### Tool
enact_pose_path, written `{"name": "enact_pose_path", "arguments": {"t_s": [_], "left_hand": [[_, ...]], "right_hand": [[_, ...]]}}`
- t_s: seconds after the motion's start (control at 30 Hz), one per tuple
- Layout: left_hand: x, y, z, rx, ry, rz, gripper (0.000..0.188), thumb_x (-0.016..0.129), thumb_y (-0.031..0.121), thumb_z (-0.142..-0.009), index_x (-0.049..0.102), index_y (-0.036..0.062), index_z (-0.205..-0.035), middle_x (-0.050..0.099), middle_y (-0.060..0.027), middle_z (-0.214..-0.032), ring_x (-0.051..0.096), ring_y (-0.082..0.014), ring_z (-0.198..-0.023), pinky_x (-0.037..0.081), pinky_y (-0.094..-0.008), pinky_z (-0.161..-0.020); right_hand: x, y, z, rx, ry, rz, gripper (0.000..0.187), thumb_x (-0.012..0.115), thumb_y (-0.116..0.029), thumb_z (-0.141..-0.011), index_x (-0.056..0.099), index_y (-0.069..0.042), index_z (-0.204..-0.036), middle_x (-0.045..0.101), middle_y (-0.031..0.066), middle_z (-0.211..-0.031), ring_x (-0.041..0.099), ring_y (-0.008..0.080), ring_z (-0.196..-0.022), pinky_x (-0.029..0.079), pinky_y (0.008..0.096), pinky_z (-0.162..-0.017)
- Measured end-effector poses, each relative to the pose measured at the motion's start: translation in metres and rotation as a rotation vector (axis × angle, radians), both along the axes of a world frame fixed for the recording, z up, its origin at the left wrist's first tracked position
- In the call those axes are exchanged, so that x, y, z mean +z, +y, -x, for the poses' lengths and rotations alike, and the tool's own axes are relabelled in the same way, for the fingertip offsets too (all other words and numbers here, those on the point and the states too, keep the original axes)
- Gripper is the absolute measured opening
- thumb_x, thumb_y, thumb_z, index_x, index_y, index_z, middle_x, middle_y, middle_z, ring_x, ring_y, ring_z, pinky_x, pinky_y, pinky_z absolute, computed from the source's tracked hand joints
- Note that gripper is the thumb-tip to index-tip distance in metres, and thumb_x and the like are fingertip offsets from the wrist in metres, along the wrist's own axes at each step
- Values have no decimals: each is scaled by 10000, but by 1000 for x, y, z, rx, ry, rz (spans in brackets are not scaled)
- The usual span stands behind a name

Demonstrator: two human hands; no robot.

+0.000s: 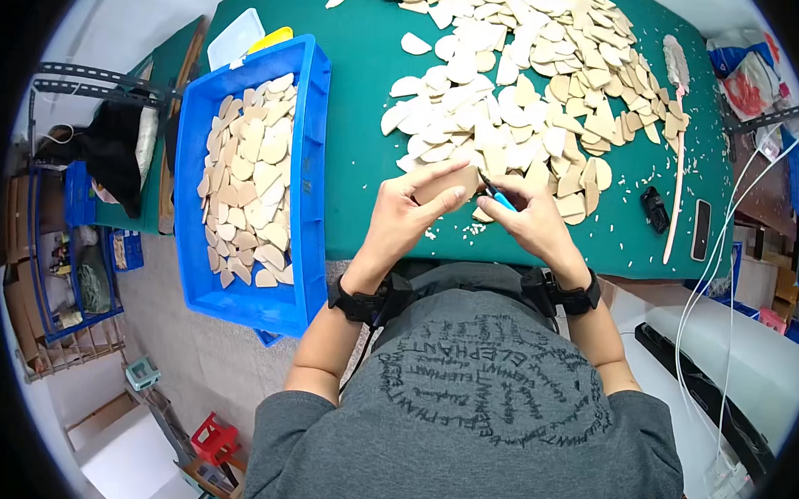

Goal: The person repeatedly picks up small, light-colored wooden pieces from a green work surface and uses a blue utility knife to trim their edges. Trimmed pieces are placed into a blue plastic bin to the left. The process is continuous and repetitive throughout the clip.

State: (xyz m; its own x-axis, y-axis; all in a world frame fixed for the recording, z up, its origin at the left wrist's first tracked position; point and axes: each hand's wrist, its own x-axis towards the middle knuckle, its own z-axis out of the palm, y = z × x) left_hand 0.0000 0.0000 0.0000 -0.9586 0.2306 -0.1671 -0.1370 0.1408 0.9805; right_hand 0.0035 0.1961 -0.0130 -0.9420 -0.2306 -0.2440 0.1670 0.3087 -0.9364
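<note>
Watching from afar, I see the left hand pinching a tan piece just above the frame's centre, the right hand's fingers curled round a blue-handled tool; should pressure make it slip, I judge it could nick the left thumb nearby.

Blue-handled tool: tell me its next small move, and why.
Probably ease the blue-handled tool along the edge of the tan piece: the left hand holds that piece, and the right hand has the tool's dark tip close by it.
</note>
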Motion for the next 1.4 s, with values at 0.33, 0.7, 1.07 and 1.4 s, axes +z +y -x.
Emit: {"name": "enact_pose_path", "arguments": {"t_s": [0.33, 0.7, 1.07, 1.4], "left_hand": [[-9, 23, -9, 37, -7, 23, 340, 688, 152, -834, 647, 96, -1166, 659, -16, -879, 471, -23, -565, 373, -166, -476], [-15, -24, -13, 243, -74, -58, 359, 670, 142, -845, 620, 59, -1191, 652, -18, -922, 535, -29, -656, 419, -174, -502], [-97, -134, 81, 417, 480, 610, 350, 663, 200, -810, 604, 48, -1120, 533, -166, -1186, 476, -337, -1122, 364, -396, -978], [-193, -98, 131, 98, 325, 555, 355, 525, 243, -920, 546, 56, -1220, 687, -107, -903, 663, -276, -713, 538, -335, -692]], "right_hand": [[-21, 23, 0, 31, 47, 48, 237, 641, -183, -788, 690, -13, -945, 642, 53, -692, 546, 76, -604, 446, 240, -573], [-27, 1, 7, -87, -137, 202, 173, 626, -164, -854, 674, -12, -921, 539, -44, -651, 443, 17, -553, 331, 188, -486], [-33, -35, 8, -171, -176, 185, 182, 633, -162, -850, 650, -8, -946, 553, -41, -636, 470, 20, -541, 376, 184, -496], [-27, -46, 4, -247, -84, 35, 207, 656, -183, -829, 649, -20, -956, 562, -22, -683, 488, 51, -598, 393, 215, -543]]}}
